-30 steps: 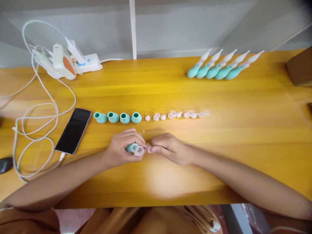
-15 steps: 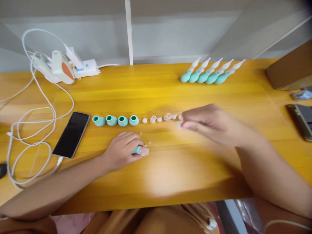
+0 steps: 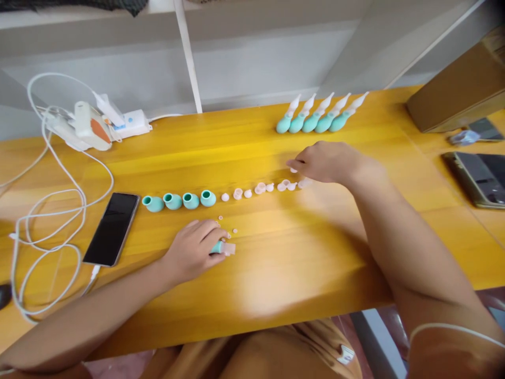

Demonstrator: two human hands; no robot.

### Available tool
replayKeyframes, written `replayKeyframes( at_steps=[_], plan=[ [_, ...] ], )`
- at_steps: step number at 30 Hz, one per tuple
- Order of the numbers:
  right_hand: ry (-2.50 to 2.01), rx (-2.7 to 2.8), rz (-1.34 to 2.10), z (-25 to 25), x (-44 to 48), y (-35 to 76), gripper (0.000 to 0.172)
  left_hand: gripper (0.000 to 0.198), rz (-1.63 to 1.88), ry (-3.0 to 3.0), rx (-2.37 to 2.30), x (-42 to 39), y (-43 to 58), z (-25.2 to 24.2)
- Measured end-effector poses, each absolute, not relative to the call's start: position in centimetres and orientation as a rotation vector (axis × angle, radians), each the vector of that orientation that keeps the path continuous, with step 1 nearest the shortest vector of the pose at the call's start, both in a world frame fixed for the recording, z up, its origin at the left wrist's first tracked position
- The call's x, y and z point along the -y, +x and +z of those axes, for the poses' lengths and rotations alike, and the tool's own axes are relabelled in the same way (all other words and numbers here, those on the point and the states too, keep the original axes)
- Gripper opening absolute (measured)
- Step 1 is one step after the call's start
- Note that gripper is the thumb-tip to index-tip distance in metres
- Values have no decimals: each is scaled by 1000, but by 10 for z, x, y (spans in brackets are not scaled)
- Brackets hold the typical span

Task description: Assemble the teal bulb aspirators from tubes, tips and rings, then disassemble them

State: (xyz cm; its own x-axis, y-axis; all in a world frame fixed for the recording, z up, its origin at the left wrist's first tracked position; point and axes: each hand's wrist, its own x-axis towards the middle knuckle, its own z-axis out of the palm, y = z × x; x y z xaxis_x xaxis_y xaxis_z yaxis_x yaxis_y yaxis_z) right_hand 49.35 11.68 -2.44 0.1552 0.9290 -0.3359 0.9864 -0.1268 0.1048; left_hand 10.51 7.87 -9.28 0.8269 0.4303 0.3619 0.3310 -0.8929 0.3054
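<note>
My left hand (image 3: 193, 247) lies on the table, closed around a teal squeeze bulb (image 3: 216, 247). A translucent pale fitting (image 3: 229, 248) sticks out of the bulb's mouth toward the right. My right hand (image 3: 329, 162) hovers palm-down above the right end of a row of small pale plastic parts (image 3: 260, 188). Its thumb and fingers are pinched together at a small whitish piece (image 3: 293, 170), partly hidden by the fingertips. Several open-mouthed teal bulbs (image 3: 191, 200) continue that row to the left. Tiny pale rings (image 3: 235, 230) lie scattered beside my left hand.
Several teal bulbs with white pointed nozzles (image 3: 311, 123) stand at the back. Left are a phone (image 3: 112, 229), looping white cables (image 3: 79, 210) and a power strip (image 3: 136, 123). A cardboard box (image 3: 453, 89) and another phone (image 3: 475, 179) sit at the right.
My right hand has moved away from me, from the right end of the row to just behind it. My left hand still holds the bulb. The camera view has shifted and tilted.
</note>
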Motion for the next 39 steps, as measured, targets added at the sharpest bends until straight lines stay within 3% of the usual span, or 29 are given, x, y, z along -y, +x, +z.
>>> replayKeyframes(
  at_steps=[9,14,18,24,30,35,39],
  plan=[
    [2037,-1733,-305,-25,-118,484,57,37,750,2657,-574,-75,108,-82],
    [2064,-1743,-171,-9,-108,479,68,33,769,2589,-557,-77,105,-83],
    [2142,-2097,-46,15,-83,440,71,31,932,2493,-581,-77,105,-85],
    [1679,-2848,-995,-14,-38,354,67,32,1083,2443,-559,-74,104,-83],
    [1717,-3044,-1458,-48,-21,331,54,26,996,2325,-416,-75,101,-87],
    [1623,-3043,-1822,-49,-20,333,52,15,801,1879,-400,-70,101,-89],
    [1385,-2609,-2595,-48,-27,334,66,21,716,1630,-370,-68,107,-83]
  ],
)
